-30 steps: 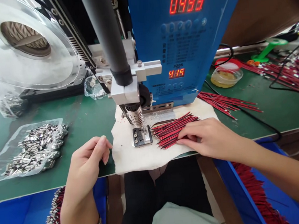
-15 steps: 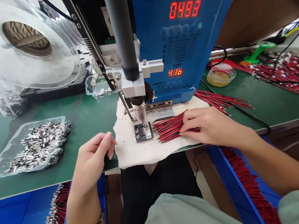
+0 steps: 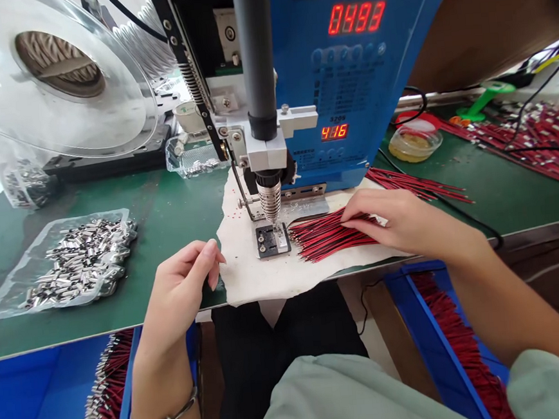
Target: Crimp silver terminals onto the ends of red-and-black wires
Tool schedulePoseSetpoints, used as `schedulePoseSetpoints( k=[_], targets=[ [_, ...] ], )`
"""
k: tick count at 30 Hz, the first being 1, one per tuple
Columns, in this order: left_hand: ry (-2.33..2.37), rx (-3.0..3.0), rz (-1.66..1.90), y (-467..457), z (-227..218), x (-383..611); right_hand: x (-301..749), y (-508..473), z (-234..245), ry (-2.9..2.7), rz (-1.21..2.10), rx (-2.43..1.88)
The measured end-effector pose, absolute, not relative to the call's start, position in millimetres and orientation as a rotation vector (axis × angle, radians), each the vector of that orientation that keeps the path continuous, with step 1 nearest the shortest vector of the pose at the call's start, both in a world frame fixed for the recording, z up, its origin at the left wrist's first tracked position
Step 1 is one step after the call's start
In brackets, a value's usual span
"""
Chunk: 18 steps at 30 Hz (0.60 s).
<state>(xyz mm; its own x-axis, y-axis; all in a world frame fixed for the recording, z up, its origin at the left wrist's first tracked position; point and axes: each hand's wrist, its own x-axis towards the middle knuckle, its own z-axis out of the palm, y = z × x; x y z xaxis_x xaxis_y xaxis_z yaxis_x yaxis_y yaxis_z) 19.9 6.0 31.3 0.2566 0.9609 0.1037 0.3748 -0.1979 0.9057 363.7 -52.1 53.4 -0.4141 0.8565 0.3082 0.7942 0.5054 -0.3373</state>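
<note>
My right hand (image 3: 391,221) rests over a bundle of red-and-black wires (image 3: 323,238) on a pale cloth (image 3: 261,285), thumb and fingers pinching at the bundle's right end; how many wires it grips is hidden. Curled at the cloth's left edge is my left hand (image 3: 186,284), thumb against the bent fingers. Whatever lies within it, if anything, I cannot make out. Between the hands, a small black fixture (image 3: 265,244) with a metal block sits under the spring-wrapped tip (image 3: 270,200) of a blue bench machine (image 3: 348,94) with red digits.
A clear tray of small metal connector shells (image 3: 80,260) stands at left, below a large reel (image 3: 60,72). More wires (image 3: 413,185) and a round tub (image 3: 414,144) lie at right. Blue bins (image 3: 445,345) with wires sit below the green table's edge (image 3: 172,198).
The view has shifted slightly. My right fingers have moved a little over the wires and the bundle is spread somewhat differently. My left hand keeps its curled pose.
</note>
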Motion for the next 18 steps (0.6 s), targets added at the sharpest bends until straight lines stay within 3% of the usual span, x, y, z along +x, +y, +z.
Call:
schedulePoseSetpoints(
  k=[18],
  targets=[
    [1.298, 1.722, 0.916, 2, 38, 27, 380, -35, 55, -2.5, 0.274, -1.636]
  ],
)
